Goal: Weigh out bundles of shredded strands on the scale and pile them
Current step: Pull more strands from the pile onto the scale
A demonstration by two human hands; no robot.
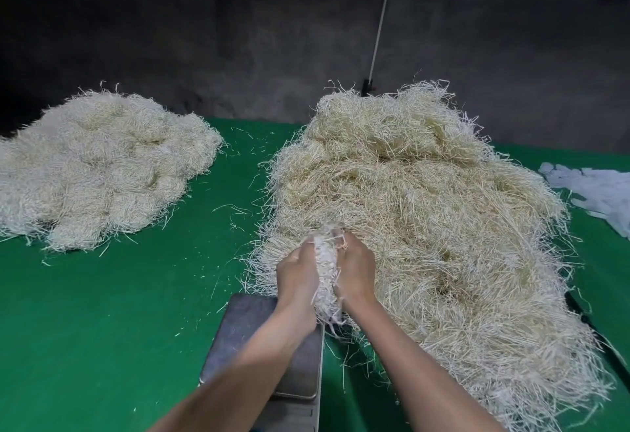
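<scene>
As two heaps (102, 165) (426, 210) lie beyond one scale (238, 322), left hand (296, 274) and right hand (356, 269) fingers clasp one bundle (325, 261).

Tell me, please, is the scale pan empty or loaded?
Empty where visible: the pan is bare; left hand and right hand hold the bundle.

Your green table (112, 322) carries everything here. The scale (240, 326) sits at the near edge in front of you, grey platform up. Just right of the scale, crowding its far right corner, the big loose heap of strands (426, 227) runs from the near edge back to the far one. Well left of the scale and farther back lies the paler pile of bundles (102, 165). Between that pile and the scale, stray strands (235, 210) and small bits dot the green. Far right of the scale, beyond the heap, lie pale crumpled pieces (600, 193); material unclear.
</scene>
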